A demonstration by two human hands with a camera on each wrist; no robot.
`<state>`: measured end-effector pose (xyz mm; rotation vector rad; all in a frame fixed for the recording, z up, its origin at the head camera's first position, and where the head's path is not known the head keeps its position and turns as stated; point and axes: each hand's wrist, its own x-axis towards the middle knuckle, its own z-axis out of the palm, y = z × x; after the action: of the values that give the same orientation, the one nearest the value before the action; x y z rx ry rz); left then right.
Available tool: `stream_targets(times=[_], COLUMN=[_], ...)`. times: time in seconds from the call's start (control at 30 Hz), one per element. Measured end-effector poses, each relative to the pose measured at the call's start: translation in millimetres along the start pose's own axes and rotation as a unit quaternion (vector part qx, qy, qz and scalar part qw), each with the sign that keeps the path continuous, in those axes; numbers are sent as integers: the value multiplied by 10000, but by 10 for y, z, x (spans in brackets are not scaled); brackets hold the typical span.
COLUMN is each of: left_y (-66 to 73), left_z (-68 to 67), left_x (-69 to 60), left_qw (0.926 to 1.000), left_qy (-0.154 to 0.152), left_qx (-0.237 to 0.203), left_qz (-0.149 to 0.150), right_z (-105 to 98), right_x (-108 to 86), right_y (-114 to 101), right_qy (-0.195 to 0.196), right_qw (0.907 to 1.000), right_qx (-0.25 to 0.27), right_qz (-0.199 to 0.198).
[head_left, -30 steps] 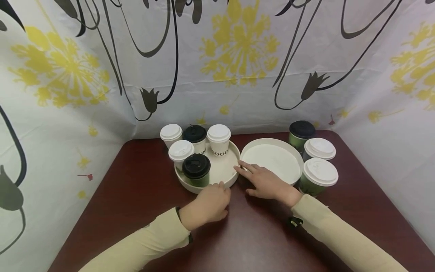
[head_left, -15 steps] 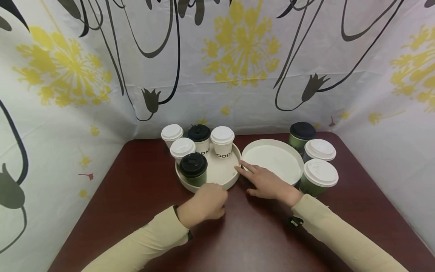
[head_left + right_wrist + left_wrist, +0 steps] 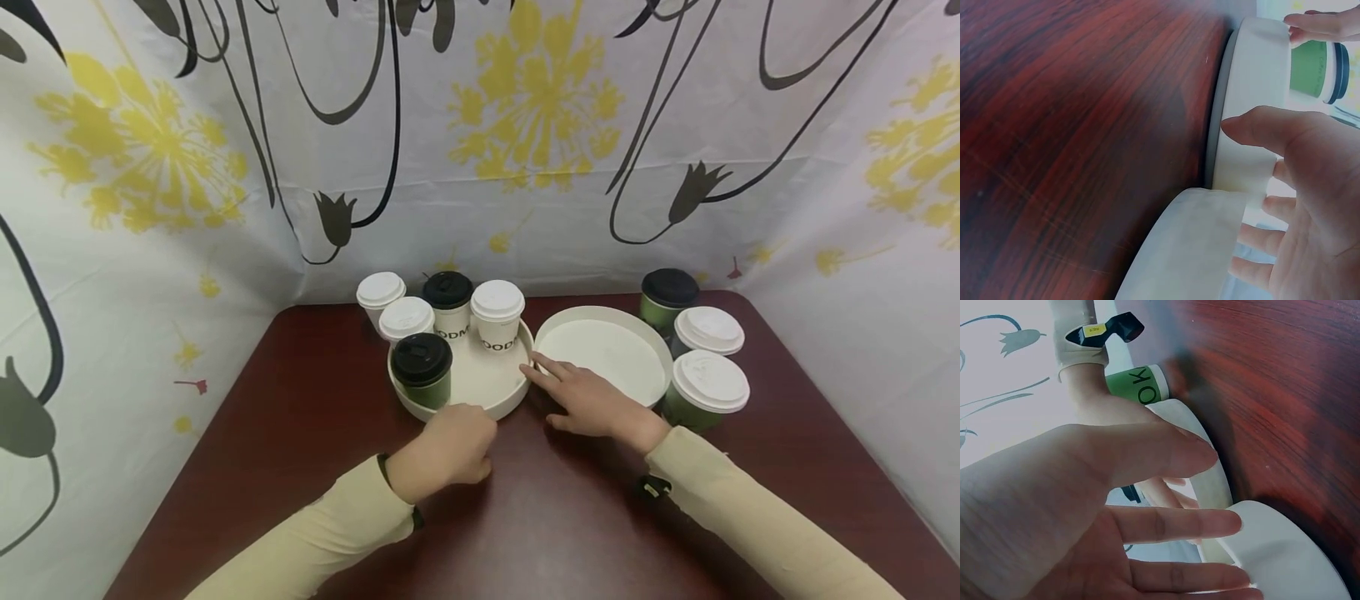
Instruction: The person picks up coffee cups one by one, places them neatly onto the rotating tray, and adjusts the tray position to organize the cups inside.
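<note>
A round white tray (image 3: 483, 379) at left bears several lidded paper cups, among them a green cup with a black lid (image 3: 422, 367) near its front and a white-lidded cup (image 3: 498, 315) at its back right. My left hand (image 3: 448, 446) is at the front of this tray; in the left wrist view its straight fingers (image 3: 1179, 524) touch the white wall. My right hand (image 3: 588, 400) rests its outstretched fingers at the rim where the left tray meets a second round white tray (image 3: 600, 354). The right wrist view shows a grey base (image 3: 1213, 137) under the left tray.
Right of the second tray, a black-lidded green cup (image 3: 663, 308) and two white-lidded cups (image 3: 705, 387) stand in a row on the dark red wooden table (image 3: 330, 392). Patterned cloth (image 3: 480, 200) hangs behind and at both sides.
The left tray has turned clockwise as seen from above: its back cups shifted right and the front green cup left. My left hand slid slightly left. My right hand stayed in place.
</note>
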<state>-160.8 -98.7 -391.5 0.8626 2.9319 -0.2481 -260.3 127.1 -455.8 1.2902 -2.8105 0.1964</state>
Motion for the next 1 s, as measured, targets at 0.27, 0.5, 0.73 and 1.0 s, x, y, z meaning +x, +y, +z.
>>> stream_targets(times=[0.27, 0.5, 0.73, 1.0], left_y=[-24, -39, -72, -107], left_z=[0, -23, -25, -87], left_x=[-11, -30, -25, -32], left_qw=[9996, 9995, 9991, 9961], left_qy=[-168, -193, -322, -693], left_qx=[-136, -50, -173, -499], left_qz=[-177, -255, -227, -226], right_z=[-18, -17, -10, -45], right_x=[-4, -13, -6, 7], right_y=[-13, -25, -34, -80], right_qy=[-102, -132, -69, -77], right_qw=[9999, 9998, 9999, 9999], right_qx=[41, 118, 93, 75], right_qz=[92, 135, 107, 112])
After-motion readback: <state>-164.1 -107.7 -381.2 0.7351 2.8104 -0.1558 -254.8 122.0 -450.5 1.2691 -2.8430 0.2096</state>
